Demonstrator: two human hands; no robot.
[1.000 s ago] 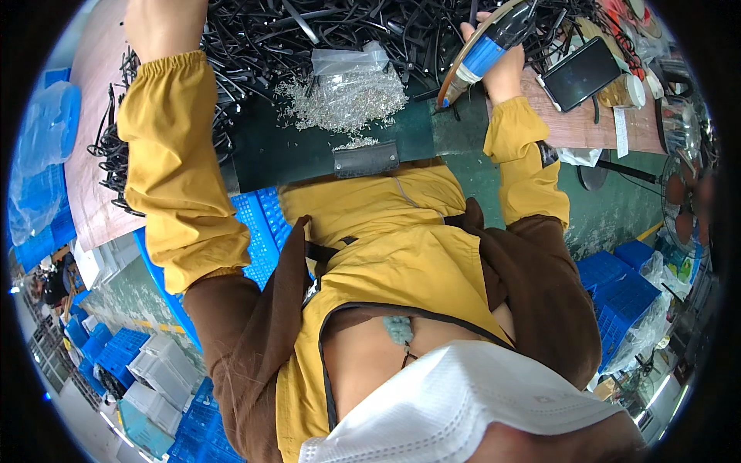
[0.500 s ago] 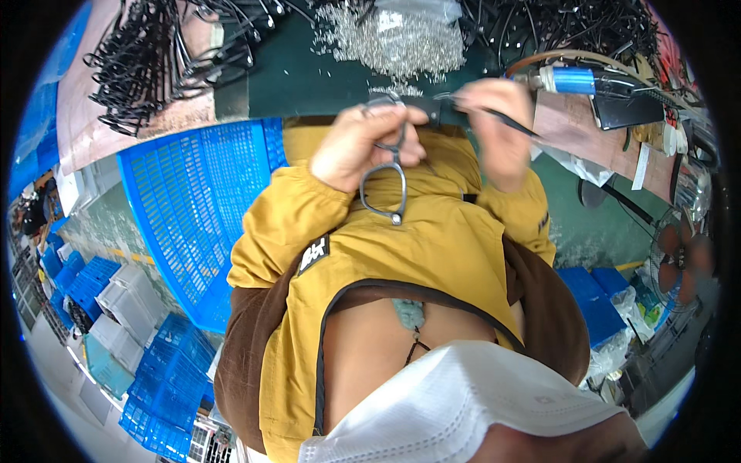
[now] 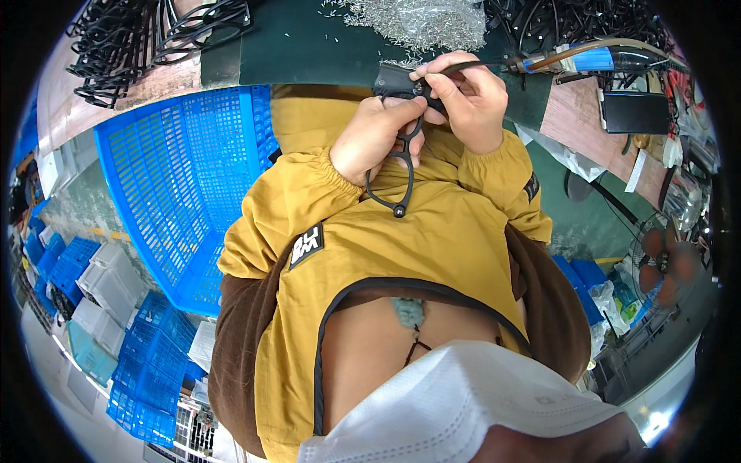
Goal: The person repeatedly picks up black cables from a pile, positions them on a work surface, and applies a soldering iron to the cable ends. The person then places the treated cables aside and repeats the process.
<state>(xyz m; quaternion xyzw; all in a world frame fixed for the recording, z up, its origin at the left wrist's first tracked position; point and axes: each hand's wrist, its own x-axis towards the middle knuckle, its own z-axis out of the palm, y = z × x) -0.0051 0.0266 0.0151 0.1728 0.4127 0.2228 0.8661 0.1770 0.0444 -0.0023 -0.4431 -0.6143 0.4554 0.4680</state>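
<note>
My left hand (image 3: 376,137) is closed around a black eyeglass frame front (image 3: 399,209), with one rim hanging below the fingers. The other rim is mostly covered by my hands. My right hand (image 3: 475,104) pinches a slim black temple arm (image 3: 494,67), its end close to the frame's upper hinge corner. Both hands meet there, above a small dark block (image 3: 392,79) at the bench's edge. Fingers hide whether temple and hinge are joined.
A heap of tiny silver screws (image 3: 401,31) lies on the dark green mat (image 3: 285,58). Black glasses parts (image 3: 116,58) are piled left. A blue-banded power driver (image 3: 593,60) and a phone-like black slab (image 3: 634,113) lie right. A blue crate (image 3: 174,177) stands below the bench.
My right hand has moved left with the temple arm, up to the frame held in my left hand. The hands were apart before and now touch. The view has shifted slightly.
</note>
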